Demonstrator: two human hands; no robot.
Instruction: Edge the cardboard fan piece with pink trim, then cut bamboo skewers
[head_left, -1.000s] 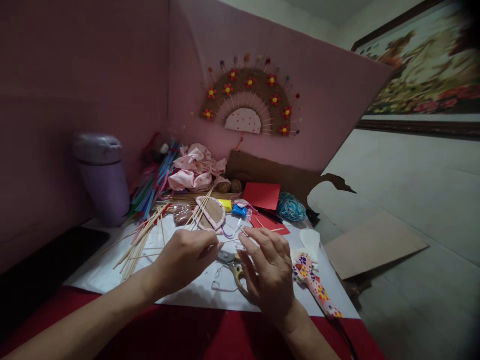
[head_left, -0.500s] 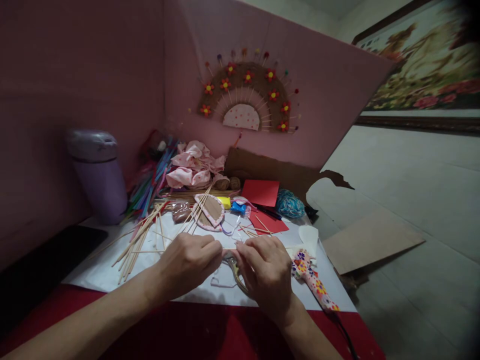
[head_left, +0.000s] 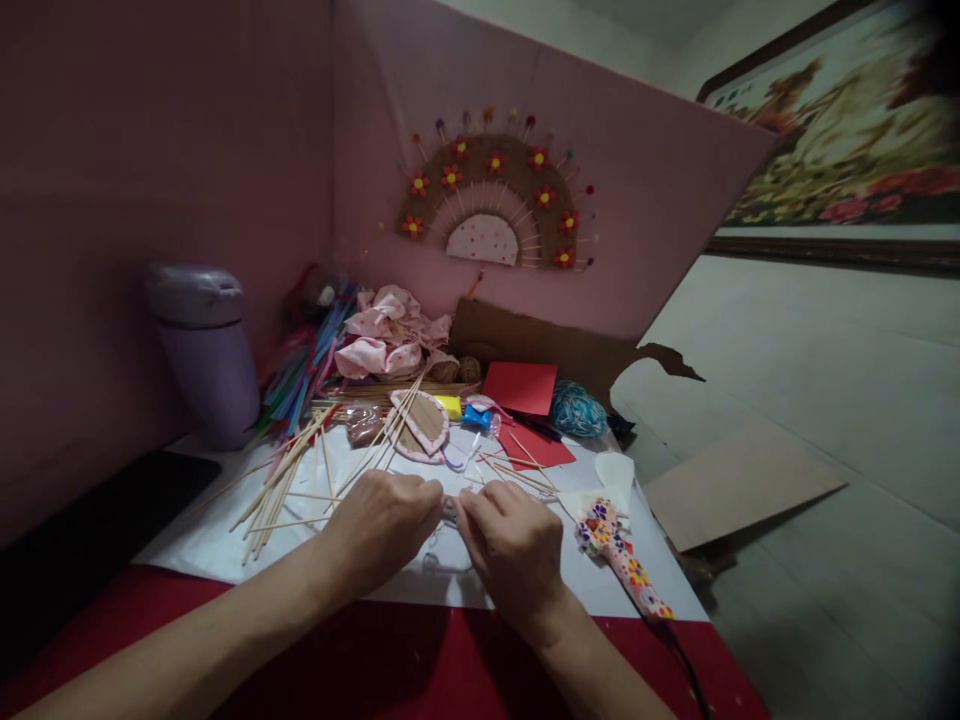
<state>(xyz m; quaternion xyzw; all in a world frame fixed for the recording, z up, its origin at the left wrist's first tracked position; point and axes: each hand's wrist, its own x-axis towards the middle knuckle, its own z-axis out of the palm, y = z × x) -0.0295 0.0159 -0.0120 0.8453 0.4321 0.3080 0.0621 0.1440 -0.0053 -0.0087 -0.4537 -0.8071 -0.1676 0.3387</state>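
Note:
My left hand (head_left: 386,520) is closed in a pinch over the white paper (head_left: 525,590). Beside it, almost touching, my right hand (head_left: 514,545) pinches too. A short bit of a thin wooden stick (head_left: 450,497) shows between the fingertips of both hands; the rest is hidden by the fingers. Loose wooden sticks (head_left: 281,490) fan out left of my left hand. Beyond the hands lies a cardboard half-circle with a pink fabric rim (head_left: 431,420), sticks lying across it. To the right rests a flower-patterned glue gun (head_left: 619,555) with a black cord.
Red card (head_left: 520,387), a blue yarn ball (head_left: 579,410), crumpled pink fabric (head_left: 390,330) and pipe cleaners (head_left: 307,350) crowd the back. A purple tumbler (head_left: 206,355) stands at left. A decorated cardboard arch (head_left: 495,150) hangs on the pink panel (head_left: 637,200).
My hands have come closer together, the right one moving left. The scissors handle seen below the right hand earlier is now mostly hidden. The view has shifted slightly.

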